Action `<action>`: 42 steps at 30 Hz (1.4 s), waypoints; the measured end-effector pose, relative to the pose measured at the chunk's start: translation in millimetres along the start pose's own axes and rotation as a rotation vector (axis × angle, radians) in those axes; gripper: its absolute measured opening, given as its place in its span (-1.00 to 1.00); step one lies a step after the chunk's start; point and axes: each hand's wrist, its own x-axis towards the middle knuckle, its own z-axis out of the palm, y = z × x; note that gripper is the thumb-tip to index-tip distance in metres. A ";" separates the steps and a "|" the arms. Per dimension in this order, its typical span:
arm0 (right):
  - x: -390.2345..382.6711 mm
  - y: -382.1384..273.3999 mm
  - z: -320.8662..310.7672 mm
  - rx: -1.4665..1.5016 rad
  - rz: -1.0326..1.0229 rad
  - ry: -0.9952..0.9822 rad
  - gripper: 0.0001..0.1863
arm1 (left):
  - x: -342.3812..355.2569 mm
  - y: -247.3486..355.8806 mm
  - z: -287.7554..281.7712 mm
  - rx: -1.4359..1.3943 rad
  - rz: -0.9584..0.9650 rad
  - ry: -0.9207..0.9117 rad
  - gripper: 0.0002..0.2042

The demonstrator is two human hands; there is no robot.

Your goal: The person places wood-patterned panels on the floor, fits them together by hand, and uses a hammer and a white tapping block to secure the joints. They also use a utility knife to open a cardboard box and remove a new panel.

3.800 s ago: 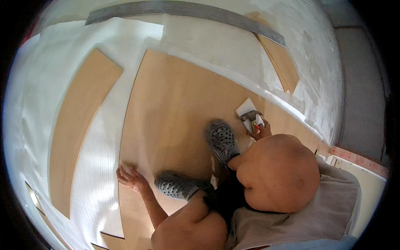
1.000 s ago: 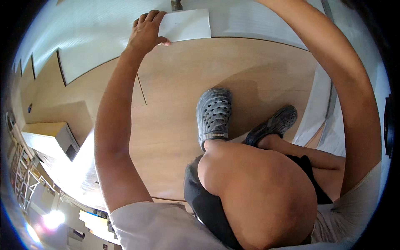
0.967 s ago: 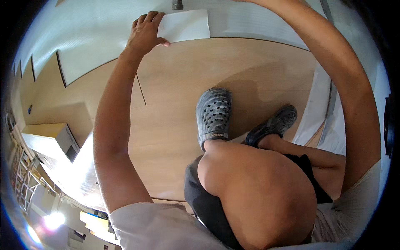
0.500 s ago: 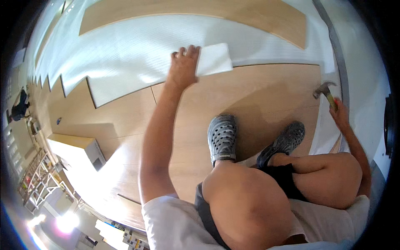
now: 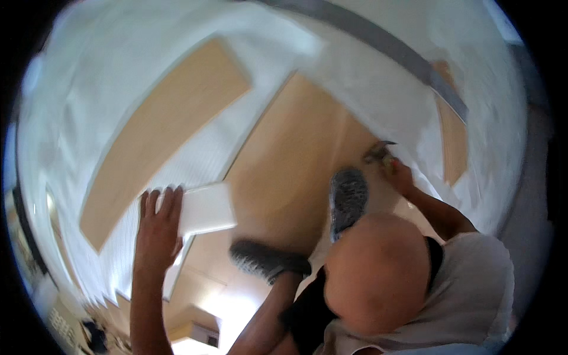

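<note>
My left hand (image 5: 158, 231) grips a white rectangular block (image 5: 204, 208) at the left edge of the laid wood-look flooring (image 5: 296, 136), its fingers over the block. On the right, my right hand (image 5: 397, 176) is closed round the handle of a hammer (image 5: 376, 154), whose head hangs over the flooring near its right edge, just beyond my grey clog (image 5: 349, 189); the picture is blurred, so contact with the floor cannot be told. My other grey clog (image 5: 266, 257) rests on the flooring between my hands.
A loose plank (image 5: 165, 136) lies on white underlay (image 5: 77, 130) to the left. More planks (image 5: 452, 139) lie at the right, under a long grey strip (image 5: 378, 32). A yellow-topped box (image 5: 198, 331) is at the bottom, and a dark figure, apparently a person (image 5: 94, 337), is far off at lower left.
The view has swung round since half a second ago. My left hand and the block now appear lower and further left; the hammer in my right hand appears further left and lower.
</note>
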 end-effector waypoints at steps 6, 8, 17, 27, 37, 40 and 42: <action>-13.2 -30.2 11.4 -0.130 0.044 -0.077 -0.52 | 129.2 32.2 14.5 -0.054 0.153 0.070 -0.16; -7.3 -35.2 17.3 0.005 -0.014 -0.090 -0.50 | 195.9 45.1 26.6 -0.081 0.260 0.130 -0.23; -4.8 -45.5 49.6 -0.041 -0.025 -0.098 -0.47 | 430.4 97.9 0.6 0.076 0.373 0.324 -0.21; 8.0 -59.9 20.2 0.193 -0.045 -0.118 -0.41 | 415.0 110.1 10.7 -0.053 0.353 0.178 -0.04; 308.8 -98.8 -51.3 0.106 -0.027 0.155 -0.41 | 313.1 154.4 115.5 -0.342 -0.173 0.276 0.32; 342.9 -105.6 -37.3 -0.118 -0.223 0.054 -0.38 | 301.8 163.2 103.3 -0.435 -0.188 0.372 0.30; 349.0 -108.1 -47.1 -0.265 -0.457 0.034 -0.36 | 308.1 168.0 92.2 -0.247 -0.186 0.315 0.30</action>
